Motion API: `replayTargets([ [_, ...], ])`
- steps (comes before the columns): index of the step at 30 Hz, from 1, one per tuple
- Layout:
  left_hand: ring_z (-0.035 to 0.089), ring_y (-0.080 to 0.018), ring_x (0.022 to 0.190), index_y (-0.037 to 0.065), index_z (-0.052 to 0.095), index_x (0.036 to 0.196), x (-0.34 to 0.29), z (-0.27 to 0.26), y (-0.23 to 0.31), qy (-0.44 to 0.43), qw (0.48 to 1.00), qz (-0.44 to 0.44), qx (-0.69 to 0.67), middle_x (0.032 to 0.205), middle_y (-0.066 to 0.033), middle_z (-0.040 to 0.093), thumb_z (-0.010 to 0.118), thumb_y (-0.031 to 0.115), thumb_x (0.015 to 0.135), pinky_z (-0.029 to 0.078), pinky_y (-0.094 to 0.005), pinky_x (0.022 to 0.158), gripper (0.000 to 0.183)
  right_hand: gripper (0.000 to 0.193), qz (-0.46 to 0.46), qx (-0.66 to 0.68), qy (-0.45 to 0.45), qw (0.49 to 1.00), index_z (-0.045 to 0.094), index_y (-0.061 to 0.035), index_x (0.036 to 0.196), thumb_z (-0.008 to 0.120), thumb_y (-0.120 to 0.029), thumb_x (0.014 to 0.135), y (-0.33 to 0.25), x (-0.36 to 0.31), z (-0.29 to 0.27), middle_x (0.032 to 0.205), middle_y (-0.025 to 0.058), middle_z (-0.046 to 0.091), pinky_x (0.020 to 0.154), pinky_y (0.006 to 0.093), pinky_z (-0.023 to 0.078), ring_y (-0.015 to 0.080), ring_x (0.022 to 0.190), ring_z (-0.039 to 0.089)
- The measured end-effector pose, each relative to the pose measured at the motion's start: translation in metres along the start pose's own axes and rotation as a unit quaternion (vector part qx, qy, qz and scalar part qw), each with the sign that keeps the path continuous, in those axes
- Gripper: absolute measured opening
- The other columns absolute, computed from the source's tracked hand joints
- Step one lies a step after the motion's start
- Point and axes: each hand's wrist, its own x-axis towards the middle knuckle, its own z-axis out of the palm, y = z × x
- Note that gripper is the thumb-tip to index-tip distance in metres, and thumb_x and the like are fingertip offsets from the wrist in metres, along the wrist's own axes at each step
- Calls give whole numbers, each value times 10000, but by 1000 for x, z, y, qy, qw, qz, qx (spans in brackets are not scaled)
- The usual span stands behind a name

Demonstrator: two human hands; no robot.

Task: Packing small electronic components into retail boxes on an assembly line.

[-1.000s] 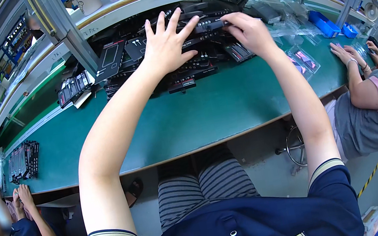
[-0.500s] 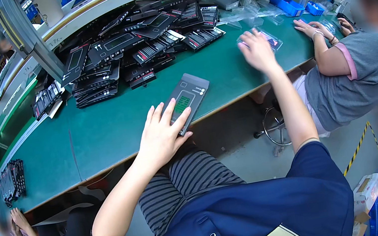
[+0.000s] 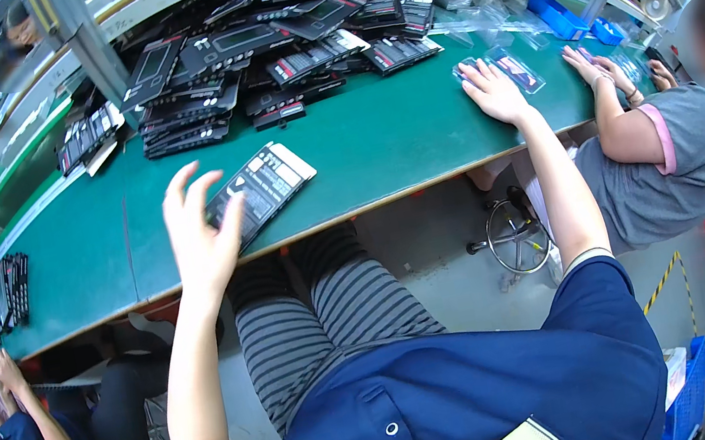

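Observation:
A slim black box (image 3: 269, 186) with white print lies tilted near the bench's front edge, its pale end toward the right. Beside its left end is my left hand (image 3: 206, 232), fingers spread and curved; the thumb overlaps the box, and I cannot tell whether it touches. My right hand (image 3: 494, 93) reaches out to the right, fingers stretched flat over the edge of a clear plastic pack. Next to it lies another clear plastic pack (image 3: 518, 70) with a dark insert. What is under the right fingers is mostly hidden.
A heap of black boxes (image 3: 237, 44) fills the back of the green bench (image 3: 340, 151). Clear plastic packs (image 3: 479, 0) and blue bins (image 3: 557, 16) stand at the back right. A co-worker (image 3: 672, 107) sits at right; another's hands (image 3: 7, 370) are far left.
The black box has been turned over and lies further left. My left hand has moved left and lifted off its face. My right hand has settled lower over the clear packs. The view has shifted slightly.

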Motion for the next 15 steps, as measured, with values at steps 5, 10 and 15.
replayTargets([
  [5,546,-348,1077,23,561,1036,18,6,1,-249,967,-11,-53,1076,-168,592,832,365,709,449,-415,946,546,501,-117,-43,113,986,410,-316,1493,402,-468,1015,-130,-46,-1,1549,245,336,1166,515,264,420,1414,351],
  [10,526,-329,1114,48,590,1209,34,17,-24,-260,960,67,-79,1176,-154,592,798,333,666,448,-410,988,648,504,-168,39,118,978,539,-281,1408,585,-394,919,-188,-67,-8,1438,212,482,1113,480,347,389,1296,474],
  [15,527,-326,1154,67,604,1317,25,14,-26,-290,956,38,-9,1258,-145,581,794,498,617,439,-415,1027,844,476,-133,339,59,929,691,-98,1074,797,-247,634,-250,-89,-27,1162,116,652,974,392,471,295,1093,571],
])
